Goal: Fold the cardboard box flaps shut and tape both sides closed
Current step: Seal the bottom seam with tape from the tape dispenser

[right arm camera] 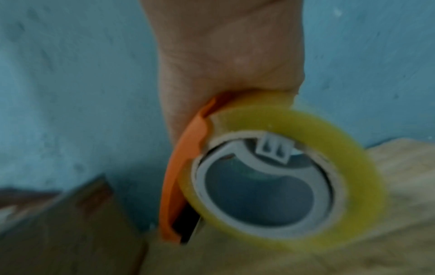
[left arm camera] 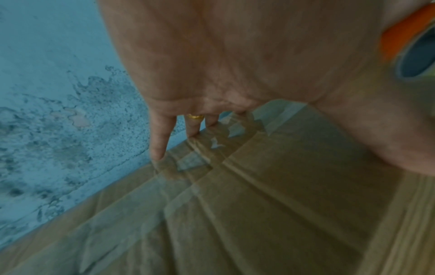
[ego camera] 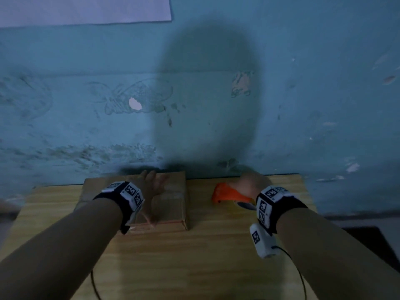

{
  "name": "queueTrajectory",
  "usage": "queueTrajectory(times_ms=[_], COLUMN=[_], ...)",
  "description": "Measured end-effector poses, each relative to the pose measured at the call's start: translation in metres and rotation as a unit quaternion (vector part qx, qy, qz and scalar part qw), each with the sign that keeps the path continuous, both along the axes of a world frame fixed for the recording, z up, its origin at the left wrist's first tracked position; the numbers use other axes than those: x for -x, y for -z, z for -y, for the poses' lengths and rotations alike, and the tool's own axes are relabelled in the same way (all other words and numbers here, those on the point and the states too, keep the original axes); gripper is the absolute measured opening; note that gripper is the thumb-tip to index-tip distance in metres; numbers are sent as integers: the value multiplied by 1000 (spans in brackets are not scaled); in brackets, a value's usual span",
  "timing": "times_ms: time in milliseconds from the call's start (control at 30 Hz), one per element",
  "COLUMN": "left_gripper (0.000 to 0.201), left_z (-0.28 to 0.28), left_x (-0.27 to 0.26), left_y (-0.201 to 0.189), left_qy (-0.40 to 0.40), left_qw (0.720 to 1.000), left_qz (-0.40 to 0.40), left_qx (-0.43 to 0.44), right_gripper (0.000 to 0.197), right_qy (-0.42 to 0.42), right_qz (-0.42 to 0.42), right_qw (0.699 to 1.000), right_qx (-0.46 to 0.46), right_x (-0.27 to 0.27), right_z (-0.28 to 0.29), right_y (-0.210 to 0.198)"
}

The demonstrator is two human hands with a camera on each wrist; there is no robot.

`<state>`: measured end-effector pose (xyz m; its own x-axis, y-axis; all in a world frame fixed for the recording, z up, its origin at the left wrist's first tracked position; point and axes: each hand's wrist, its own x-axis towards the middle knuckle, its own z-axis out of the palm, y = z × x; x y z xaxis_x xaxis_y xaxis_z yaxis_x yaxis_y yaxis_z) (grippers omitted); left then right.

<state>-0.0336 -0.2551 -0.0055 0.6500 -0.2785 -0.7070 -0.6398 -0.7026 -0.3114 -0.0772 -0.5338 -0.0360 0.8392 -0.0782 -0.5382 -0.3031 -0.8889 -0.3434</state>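
Now the box (ego camera: 171,204) lies flat on the table (ego camera: 194,256), against the wall (ego camera: 216,83), flaps folded down with clear tape across its top. On it the left hand (ego camera: 152,187) rests, fingers (left arm camera: 160,141) straight and spread, probably pinning the flaps. Just right of the box, the right hand (ego camera: 252,185) grips the orange dispenser (ego camera: 227,193), its tape roll (right arm camera: 289,178) loaded, likely ready for another strip.

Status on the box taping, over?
Left hand flat on closed box. Right hand grips orange tape dispenser, beside box. Nothing in the way.
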Motion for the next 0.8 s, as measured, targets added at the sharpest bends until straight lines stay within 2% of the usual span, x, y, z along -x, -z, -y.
queueTrajectory(times_ms=[33, 100, 200, 300, 400, 500, 600, 667, 733, 800], left_gripper=[130, 126, 127, 127, 129, 130, 135, 140, 137, 107], left_z=[0, 0, -2, -3, -4, -11, -22, -32, -48, -63], left_x=[1, 2, 0, 5, 6, 4, -1, -10, -26, -32], left_y=[0, -2, 4, -3, -7, 0, 20, 33, 51, 41], left_qy=[15, 30, 29, 20, 12, 6, -29, -99, -208, -297], left_qw=[1000, 999, 999, 1000, 999, 997, 991, 969, 912, 853], left_qz=[2, 3, 9, 13, 9, 11, 22, 28, 49, 113], left_qx=[-1, 11, 11, 18, 50, 72, 126, 223, 351, 414], right_gripper=[51, 50, 51, 68, 55, 48, 44, 45, 52, 61], right_qy=[9, 17, -1, -32, -39, -14, 7, 29, 38, 73], right_qz=[48, 87, 63, 23, -6, -69, -65, -29, 31, 63], right_qw=[999, 996, 998, 999, 997, 997, 997, 997, 996, 995], right_qx=[7, 21, 9, 30, 71, 31, 34, 59, 80, 24], right_x=[-4, -8, 1, 18, 37, 47, 30, 19, 6, -4], right_z=[5, 9, -3, -13, -26, -37, -42, -52, -71, -97], right_y=[-8, -12, -8, 15, 27, 31, 39, 30, 20, 13])
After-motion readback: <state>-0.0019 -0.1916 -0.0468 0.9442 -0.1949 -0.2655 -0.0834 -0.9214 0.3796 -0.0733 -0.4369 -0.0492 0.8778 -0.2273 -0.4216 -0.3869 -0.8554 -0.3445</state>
